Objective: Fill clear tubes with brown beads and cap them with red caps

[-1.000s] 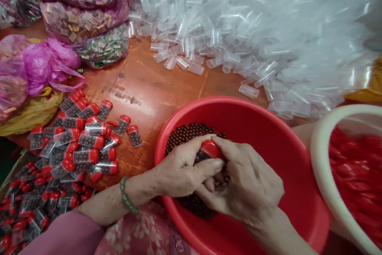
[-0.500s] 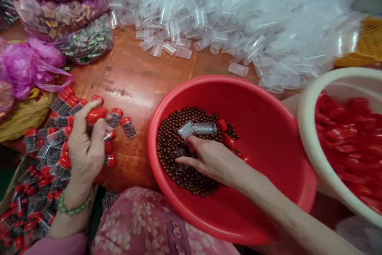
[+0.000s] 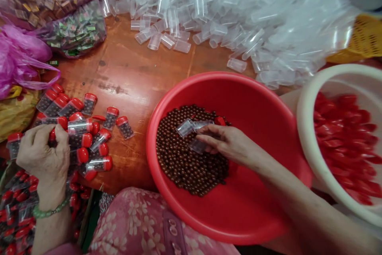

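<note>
Head view: the left hand (image 3: 44,151) has moved to the capped tubes (image 3: 125,128) near nine o'clock, released or not I can't tell, while the right hand (image 3: 227,140) now pinches a clear tube (image 3: 196,146) toward nine in the red bowl (image 3: 238,209), apparently a fresh round.

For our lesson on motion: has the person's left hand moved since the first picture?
Yes, leftward: the left hand was over the red tub; now it is left of that tub, at the capped bottles.
</note>
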`<state>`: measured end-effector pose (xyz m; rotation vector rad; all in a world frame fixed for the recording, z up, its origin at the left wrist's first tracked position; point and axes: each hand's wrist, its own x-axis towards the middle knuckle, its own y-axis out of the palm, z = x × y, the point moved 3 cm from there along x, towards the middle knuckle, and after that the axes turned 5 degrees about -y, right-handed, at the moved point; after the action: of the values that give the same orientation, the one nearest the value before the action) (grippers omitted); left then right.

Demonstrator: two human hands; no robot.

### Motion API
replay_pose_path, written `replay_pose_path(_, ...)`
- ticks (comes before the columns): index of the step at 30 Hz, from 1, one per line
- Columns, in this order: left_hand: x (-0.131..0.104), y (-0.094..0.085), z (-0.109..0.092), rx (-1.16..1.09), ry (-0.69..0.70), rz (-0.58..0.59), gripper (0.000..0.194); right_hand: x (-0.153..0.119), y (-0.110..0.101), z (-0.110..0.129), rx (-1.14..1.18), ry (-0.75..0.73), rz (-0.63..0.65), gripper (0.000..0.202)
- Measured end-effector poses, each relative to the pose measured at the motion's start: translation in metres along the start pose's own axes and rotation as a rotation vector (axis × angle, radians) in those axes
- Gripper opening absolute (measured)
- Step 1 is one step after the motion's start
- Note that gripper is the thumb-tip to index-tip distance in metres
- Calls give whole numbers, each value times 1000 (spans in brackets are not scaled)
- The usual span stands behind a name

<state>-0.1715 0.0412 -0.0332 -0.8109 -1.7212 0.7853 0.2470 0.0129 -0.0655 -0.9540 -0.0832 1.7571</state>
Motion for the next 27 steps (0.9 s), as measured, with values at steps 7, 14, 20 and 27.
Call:
replay_pose_path(7,-6,15,-4,50,98,149,42,-3,36,-10,139,93,98,26)
replay_pose_path(14,-11,6,-13,-41,145,44,55,-19,72,-4,390,238,385,42)
replay_pose_path(20,-21,-17,-58,-301,218,35,39,-17,77,-1,615,330,566,46)
replay_pose_path(27,-40,-32,-148,-684,639,617,37,-3,75,12,772,219,550,35)
